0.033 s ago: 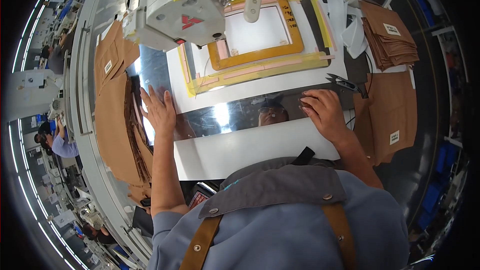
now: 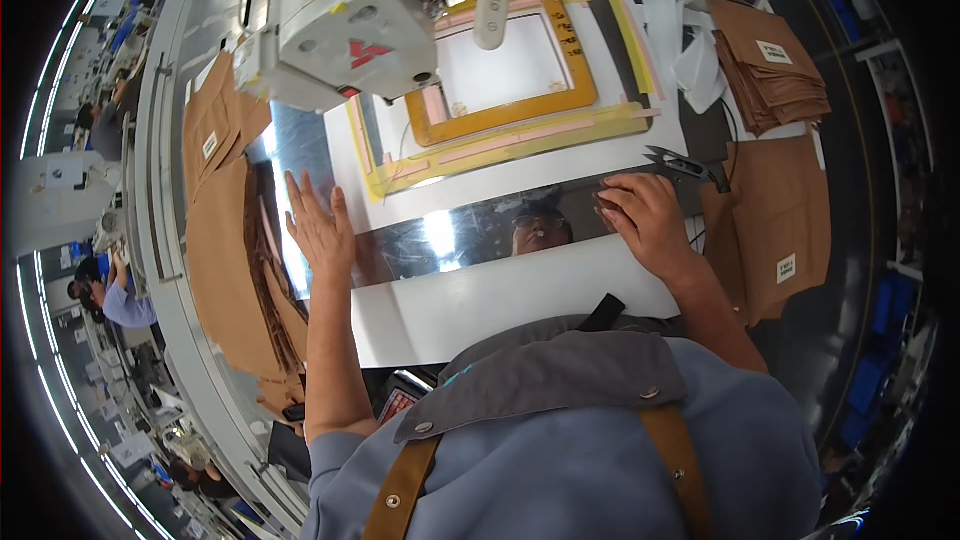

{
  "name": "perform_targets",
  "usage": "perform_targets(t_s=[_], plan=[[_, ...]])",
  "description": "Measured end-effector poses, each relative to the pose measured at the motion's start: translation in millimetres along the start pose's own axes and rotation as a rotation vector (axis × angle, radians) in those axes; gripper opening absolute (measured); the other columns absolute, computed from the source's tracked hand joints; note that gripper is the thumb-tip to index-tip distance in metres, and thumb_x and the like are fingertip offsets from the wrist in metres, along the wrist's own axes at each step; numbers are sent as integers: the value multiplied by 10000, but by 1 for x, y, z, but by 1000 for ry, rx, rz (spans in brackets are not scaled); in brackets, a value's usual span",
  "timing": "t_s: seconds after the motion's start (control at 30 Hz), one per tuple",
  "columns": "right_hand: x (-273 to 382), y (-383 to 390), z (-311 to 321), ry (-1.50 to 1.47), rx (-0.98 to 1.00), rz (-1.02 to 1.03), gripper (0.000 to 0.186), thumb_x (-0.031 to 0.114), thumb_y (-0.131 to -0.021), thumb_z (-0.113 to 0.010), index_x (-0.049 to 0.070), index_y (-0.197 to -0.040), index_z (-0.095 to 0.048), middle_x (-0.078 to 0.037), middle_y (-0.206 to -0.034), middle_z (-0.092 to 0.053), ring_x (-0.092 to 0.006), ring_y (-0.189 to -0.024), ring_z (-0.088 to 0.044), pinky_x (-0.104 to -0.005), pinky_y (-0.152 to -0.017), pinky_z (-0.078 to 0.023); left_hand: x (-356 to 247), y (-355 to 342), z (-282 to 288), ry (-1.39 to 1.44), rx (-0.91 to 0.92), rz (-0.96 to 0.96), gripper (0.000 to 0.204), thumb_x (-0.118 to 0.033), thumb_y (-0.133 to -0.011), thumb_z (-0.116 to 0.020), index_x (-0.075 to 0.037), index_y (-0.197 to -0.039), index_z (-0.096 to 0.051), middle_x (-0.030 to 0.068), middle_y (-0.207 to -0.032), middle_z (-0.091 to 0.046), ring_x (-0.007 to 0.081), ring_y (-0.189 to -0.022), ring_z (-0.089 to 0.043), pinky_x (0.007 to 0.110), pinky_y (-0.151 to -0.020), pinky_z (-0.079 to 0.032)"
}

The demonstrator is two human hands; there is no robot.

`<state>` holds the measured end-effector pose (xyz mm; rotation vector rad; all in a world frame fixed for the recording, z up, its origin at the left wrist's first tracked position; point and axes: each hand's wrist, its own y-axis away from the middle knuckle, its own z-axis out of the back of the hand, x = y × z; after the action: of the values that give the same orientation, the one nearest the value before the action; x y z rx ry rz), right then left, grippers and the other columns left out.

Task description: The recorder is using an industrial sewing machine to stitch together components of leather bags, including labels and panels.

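Note:
My left hand (image 2: pixel 324 230) lies palm down with its fingers spread, at the left end of a shiny metal strip (image 2: pixel 440 233). At the strip's right end, my right hand (image 2: pixel 652 225) rests with its fingers loosely bent and the tips turned left; I make out nothing held in it. Just beyond that hand lie dark thread snips (image 2: pixel 685 164) with their blades pointing left. Farther back, an amber rectangular frame (image 2: pixel 500 121) sits inside a clear template (image 2: pixel 440 164) edged with yellow and pink tape. White sheeting (image 2: pixel 450 310) spreads on the near side of the strip.
A white sewing machine head (image 2: pixel 345 35) overhangs the frame's left side, with a pale handle (image 2: pixel 492 5) hanging beside it. Brown fabric pieces (image 2: pixel 225 260) are stacked at left. More brown pieces (image 2: pixel 780 205) and a brown pile (image 2: pixel 775 80) lie at right. Co-workers appear far left.
The whole view has shifted slightly to the left. Both hands keep nearly the same places and poses on the work surface.

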<state>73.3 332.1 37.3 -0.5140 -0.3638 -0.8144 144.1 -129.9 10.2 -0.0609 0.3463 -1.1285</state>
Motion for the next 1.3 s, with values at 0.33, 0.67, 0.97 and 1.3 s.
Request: perform_targets(t_s=[0.33,0.67,0.97,1.3], plan=[[-54,-21,42,141,-154,-42,221,108,-882,-716,61,-1096,-683,-77,-1170,-671,-282,-1084,-621,-435,-965,-444,-48,-42,-6,-389,150,-316,677,-604,-1039,-347,-221,-1597,-365,74,-1693,-260,307,-1578,-166,615,-1239,11],[-197,-81,111,438,-520,-254,369,195,-900,-752,37,-1172,-560,-185,-1390,-571,-389,-1365,-467,-482,-1143,-368,30,-12,-25,-146,56,149,660,-521,-1040,-437,-109,-1555,-410,175,-1687,-224,338,-1537,-275,630,-1209,-121],[-278,-173,132,594,-475,-592,514,367,-903,-739,75,-1275,-539,-205,-1623,-353,-370,-1555,-205,-523,-1247,-203,57,-7,-41,-82,-100,176,657,-509,-1067,-436,-11,-1495,-463,152,-1623,-381,312,-1502,-344,526,-1202,-222],[-287,-181,131,552,-545,-564,528,352,-862,-761,49,-1252,-574,-222,-1622,-345,-379,-1544,-232,-513,-1233,-211,45,-9,-33,-88,-150,121,567,-368,-1053,-530,35,-1450,-502,220,-1537,-475,381,-1428,-437,475,-1191,-314]])
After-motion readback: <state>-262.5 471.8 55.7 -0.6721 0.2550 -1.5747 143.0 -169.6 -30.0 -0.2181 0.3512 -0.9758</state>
